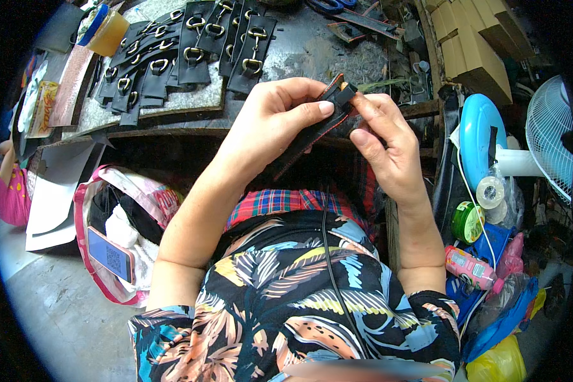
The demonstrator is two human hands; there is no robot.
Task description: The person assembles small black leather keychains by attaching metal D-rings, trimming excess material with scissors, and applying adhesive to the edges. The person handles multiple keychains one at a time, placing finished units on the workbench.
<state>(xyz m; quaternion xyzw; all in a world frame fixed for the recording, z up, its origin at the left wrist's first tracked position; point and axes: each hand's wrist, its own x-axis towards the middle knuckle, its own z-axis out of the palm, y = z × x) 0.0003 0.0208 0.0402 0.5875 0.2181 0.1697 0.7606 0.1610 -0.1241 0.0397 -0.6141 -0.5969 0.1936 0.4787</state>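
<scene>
Above the near edge of the bench, my two hands meet at a black leather strap (312, 134) with reddish edges. My left hand (270, 118) pinches it between thumb and fingers, close to its upper end. At that end sits a small black loop (344, 93). The index finger of my right hand (388, 137) presses against the loop's right side, its thumb bent below and its other fingers curled. A small orange-brown bit shows by the loop; I cannot make out what it is. The strap's lower end hangs toward my lap, partly lost in shadow.
Several black straps with metal buckles (194, 54) lie on the bench at the far left, near a jar (107, 33). A bag (86, 223) holding a phone (110, 254) stands at left. At right are a fan (551, 140), a pink bottle (472, 268) and cardboard pieces (468, 54).
</scene>
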